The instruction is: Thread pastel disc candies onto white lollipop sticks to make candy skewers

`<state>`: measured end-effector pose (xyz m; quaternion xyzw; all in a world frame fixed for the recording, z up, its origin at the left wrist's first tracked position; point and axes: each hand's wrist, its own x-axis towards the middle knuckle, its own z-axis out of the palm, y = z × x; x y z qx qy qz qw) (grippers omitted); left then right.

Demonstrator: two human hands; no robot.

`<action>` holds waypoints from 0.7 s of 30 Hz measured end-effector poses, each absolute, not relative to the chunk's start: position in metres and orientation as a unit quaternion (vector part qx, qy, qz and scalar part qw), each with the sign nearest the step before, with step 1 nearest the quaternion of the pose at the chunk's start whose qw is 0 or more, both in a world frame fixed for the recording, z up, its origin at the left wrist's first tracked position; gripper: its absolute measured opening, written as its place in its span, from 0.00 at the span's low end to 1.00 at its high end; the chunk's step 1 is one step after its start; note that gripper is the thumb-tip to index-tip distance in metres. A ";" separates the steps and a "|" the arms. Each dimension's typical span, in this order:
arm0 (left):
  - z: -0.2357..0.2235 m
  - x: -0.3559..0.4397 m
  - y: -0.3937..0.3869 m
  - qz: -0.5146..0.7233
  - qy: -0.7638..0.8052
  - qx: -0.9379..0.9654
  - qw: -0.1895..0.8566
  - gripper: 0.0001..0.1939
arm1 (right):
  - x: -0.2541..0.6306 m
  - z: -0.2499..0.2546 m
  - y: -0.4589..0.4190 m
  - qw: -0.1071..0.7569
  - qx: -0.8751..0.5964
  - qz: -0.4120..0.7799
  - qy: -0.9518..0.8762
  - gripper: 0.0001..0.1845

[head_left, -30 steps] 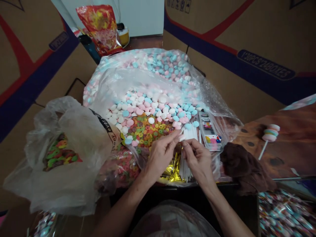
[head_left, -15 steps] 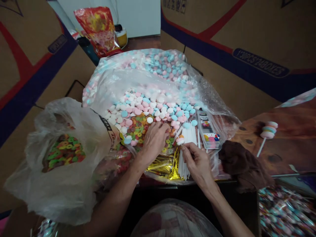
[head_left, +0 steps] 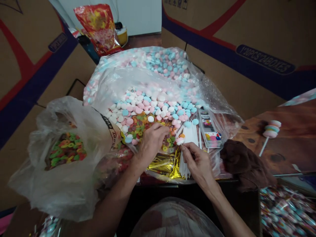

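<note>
My left hand (head_left: pixel 152 141) reaches into a heap of small coloured candy rings (head_left: pixel 139 126), its fingers pinched together over them; what they hold is hidden. My right hand (head_left: pixel 196 160) pinches a white stick (head_left: pixel 182 144) that carries a white candy and an orange ring at its top. Round pink, blue and white candies (head_left: pixel 153 102) fill the open clear bag (head_left: pixel 217 105) behind the rings. Loose white sticks (head_left: pixel 191 135) and gold twist ties (head_left: pixel 164 164) lie just under my hands.
A second plastic bag (head_left: pixel 64 148) of coloured rings stands at the left. A stack of printed cards (head_left: pixel 209 130) lies right of the sticks, then a brown cloth (head_left: pixel 243 164). A finished candy stick (head_left: pixel 269 131) rests on the table at right. Cardboard boxes (head_left: pixel 247 42) wall both sides.
My left hand left the stick tip and dropped into the coloured rings. My right hand kept hold of the stick, which now shows a candy and a ring on it.
</note>
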<state>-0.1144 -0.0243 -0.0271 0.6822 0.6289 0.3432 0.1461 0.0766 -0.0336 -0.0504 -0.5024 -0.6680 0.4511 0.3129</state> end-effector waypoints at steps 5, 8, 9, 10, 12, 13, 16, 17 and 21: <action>-0.037 -0.106 -0.029 0.267 0.606 0.735 0.146 0.10 | 0.078 -0.049 -0.033 0.315 -0.502 0.452 -0.666 0.15; -0.035 -0.106 -0.026 0.282 0.614 0.716 0.175 0.12 | 0.080 -0.049 -0.034 0.316 -0.501 0.459 -0.662 0.15; -0.033 -0.106 -0.025 0.312 0.623 0.691 0.193 0.12 | 0.080 -0.048 -0.034 0.316 -0.501 0.462 -0.660 0.15; -0.032 -0.107 -0.024 0.353 0.632 0.655 0.216 0.11 | 0.081 -0.047 -0.035 0.316 -0.498 0.467 -0.659 0.15; -0.028 -0.107 -0.023 0.440 0.645 0.559 0.281 0.08 | 0.081 -0.045 -0.036 0.319 -0.486 0.478 -0.659 0.15; -0.026 -0.108 -0.022 0.475 0.645 0.508 0.317 0.08 | 0.080 -0.043 -0.037 0.320 -0.477 0.482 -0.661 0.14; -0.022 -0.108 -0.023 0.529 0.628 0.407 0.400 0.11 | 0.076 -0.038 -0.038 0.324 -0.453 0.490 -0.671 0.13; -0.020 -0.108 -0.024 0.536 0.621 0.396 0.412 0.11 | 0.074 -0.036 -0.038 0.323 -0.446 0.493 -0.674 0.13; -0.016 -0.108 -0.028 0.546 0.613 0.387 0.421 0.09 | 0.067 -0.034 -0.038 0.319 -0.435 0.503 -0.675 0.13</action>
